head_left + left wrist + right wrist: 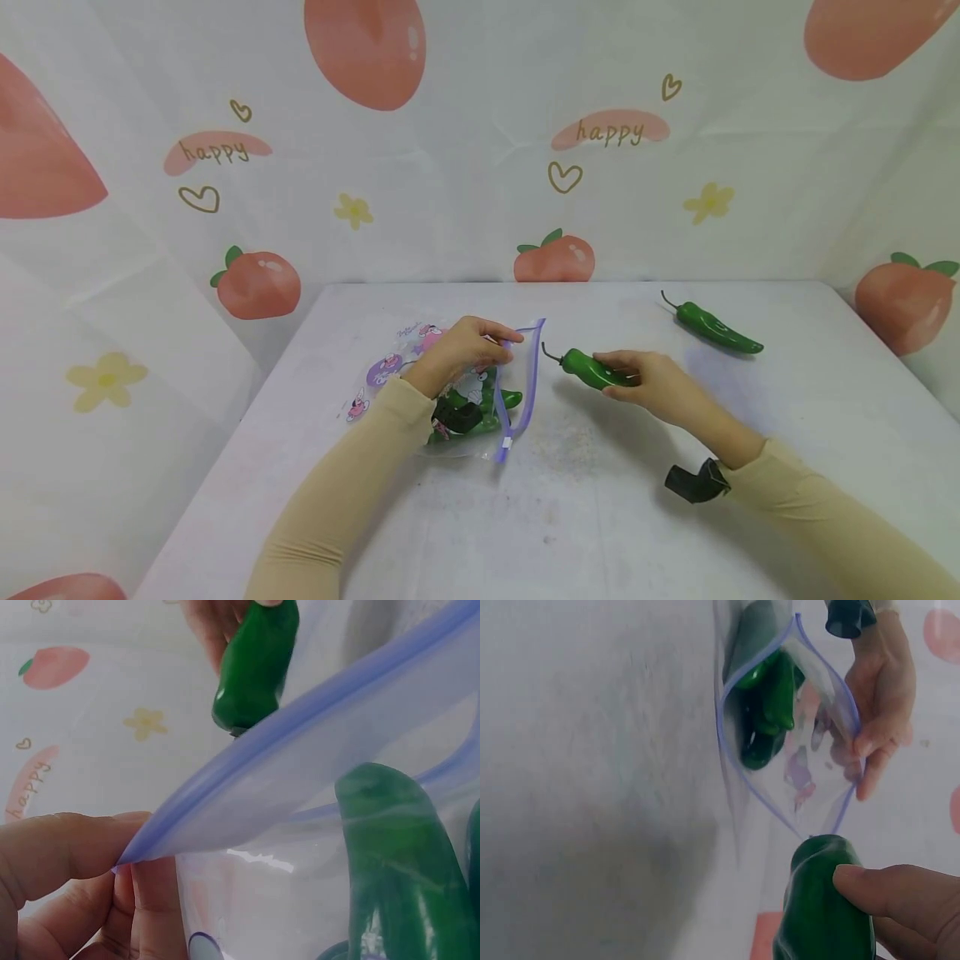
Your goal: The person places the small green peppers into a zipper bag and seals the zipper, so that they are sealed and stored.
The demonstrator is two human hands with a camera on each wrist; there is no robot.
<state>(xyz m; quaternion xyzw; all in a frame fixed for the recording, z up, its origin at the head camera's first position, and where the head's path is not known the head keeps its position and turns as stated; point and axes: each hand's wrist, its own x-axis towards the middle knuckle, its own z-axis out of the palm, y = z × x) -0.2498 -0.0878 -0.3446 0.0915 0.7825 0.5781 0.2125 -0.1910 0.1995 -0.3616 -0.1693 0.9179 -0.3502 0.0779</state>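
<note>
A clear zip bag point(531, 375) with a purple zip edge and printed cartoon figures lies on the table, its mouth spread apart toward the right. Several green peppers point(776, 694) are inside it. My left hand point(467, 350) pinches the bag's rim between thumb and fingers, as the left wrist view shows. My right hand point(652, 383) grips another green pepper point(588, 368) by its tip end, stem pointing left at the bag's mouth. In the right wrist view this pepper's stem end overlaps the lower end of the opening.
One more green pepper point(716, 327) lies at the back right of the white table point(600, 517). Behind the table hangs a white cloth point(465, 192) printed with peaches, hearts and flowers. A small white slider point(507, 443) sits on the bag's near zip end.
</note>
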